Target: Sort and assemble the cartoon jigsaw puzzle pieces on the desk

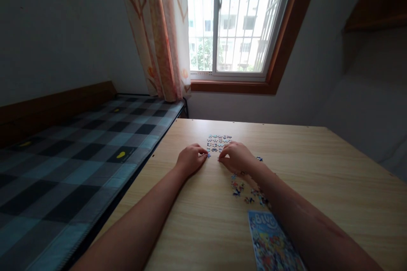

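Observation:
A small patch of joined puzzle pieces [218, 142] lies on the wooden table [318, 165]. Both hands rest just in front of the patch. My left hand [190, 159] has its fingers curled in a pinch at the patch's near left edge, on a small blue piece [208, 155]. My right hand [237, 156] is curled too, fingertips pressed to the table at the near right edge; what it holds, if anything, is hidden. Loose puzzle pieces [246, 190] are scattered under and beside my right forearm.
A colourful printed picture sheet [270, 243] lies at the table's near edge, partly under my right arm. A bed with a checked cover [73, 165] stands against the table's left side. Window [235, 21] and curtain [162, 34] are behind the table.

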The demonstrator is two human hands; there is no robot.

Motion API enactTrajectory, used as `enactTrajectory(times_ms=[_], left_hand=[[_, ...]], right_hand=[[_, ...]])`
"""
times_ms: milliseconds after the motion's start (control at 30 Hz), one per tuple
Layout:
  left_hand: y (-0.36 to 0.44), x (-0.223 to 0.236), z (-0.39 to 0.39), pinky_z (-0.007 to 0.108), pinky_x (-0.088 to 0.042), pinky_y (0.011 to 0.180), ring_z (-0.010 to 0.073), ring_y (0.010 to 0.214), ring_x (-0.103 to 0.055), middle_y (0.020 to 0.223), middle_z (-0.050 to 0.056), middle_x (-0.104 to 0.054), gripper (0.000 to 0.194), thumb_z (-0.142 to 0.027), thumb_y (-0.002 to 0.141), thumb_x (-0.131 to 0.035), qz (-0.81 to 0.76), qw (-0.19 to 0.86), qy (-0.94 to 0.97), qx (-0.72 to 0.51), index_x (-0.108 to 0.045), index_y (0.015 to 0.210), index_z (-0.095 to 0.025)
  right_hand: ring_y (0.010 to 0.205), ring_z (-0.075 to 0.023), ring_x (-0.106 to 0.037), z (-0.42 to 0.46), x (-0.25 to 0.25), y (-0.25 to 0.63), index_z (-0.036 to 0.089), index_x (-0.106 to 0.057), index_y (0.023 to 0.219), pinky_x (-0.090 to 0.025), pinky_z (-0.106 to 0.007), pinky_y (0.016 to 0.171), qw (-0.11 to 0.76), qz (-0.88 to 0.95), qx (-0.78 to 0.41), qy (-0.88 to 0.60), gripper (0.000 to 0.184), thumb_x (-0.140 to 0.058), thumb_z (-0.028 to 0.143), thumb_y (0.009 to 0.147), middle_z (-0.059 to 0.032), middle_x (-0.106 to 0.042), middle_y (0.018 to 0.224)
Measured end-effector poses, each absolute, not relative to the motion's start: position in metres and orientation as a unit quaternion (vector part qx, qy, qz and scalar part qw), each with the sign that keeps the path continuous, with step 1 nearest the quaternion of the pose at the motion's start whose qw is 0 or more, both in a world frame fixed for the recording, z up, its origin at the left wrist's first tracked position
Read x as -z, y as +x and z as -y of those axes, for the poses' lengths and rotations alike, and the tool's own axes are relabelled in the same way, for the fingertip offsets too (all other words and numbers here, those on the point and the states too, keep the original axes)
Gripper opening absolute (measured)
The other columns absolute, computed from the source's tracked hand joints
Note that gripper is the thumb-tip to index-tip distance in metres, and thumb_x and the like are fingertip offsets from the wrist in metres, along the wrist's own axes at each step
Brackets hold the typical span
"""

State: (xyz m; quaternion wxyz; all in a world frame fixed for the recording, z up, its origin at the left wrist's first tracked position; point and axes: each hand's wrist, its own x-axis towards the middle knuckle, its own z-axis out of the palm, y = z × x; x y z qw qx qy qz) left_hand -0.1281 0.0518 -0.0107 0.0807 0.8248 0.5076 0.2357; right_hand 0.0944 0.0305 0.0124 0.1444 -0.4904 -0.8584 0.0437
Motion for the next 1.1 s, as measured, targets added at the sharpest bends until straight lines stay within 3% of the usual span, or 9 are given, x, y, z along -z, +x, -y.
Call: enactTrajectory(times_ms=[333, 1100], left_hand=[[-0.128, 0.012, -0.053, 0.027, -0.047, 0.071, 0.0160, 0.078, -0.064, 0.092, 0.002, -0.071, 0.022, -0.036, 0.085, -0.060, -0.499, 0.066, 0.833, -0.228, -0.079, 0.090, -0.027], [-0.126, 0.010, -0.052, 0.027, -0.048, 0.071, 0.0158, 0.077, -0.063, 0.092, 0.003, -0.071, 0.022, -0.036, 0.084, -0.060, -0.502, 0.076, 0.827, -0.242, -0.079, 0.088, -0.025]], right_hand=[[0.083, -0.0198, -0.059, -0.026, -0.002, 0.082, 0.029, -0.079, 0.095, -0.040, -0.031, 0.080, 0.161, 0.864, 0.022, -0.476, 0.023, -0.057, 0.028, 0.091, -0.0033, -0.076, 0.087], [0.088, -0.0203, -0.059, -0.025, 0.006, 0.077, 0.028, -0.079, 0.094, -0.038, -0.033, 0.083, 0.188, 0.854, 0.021, -0.485, 0.025, -0.054, 0.033, 0.094, -0.0040, -0.075, 0.092]])
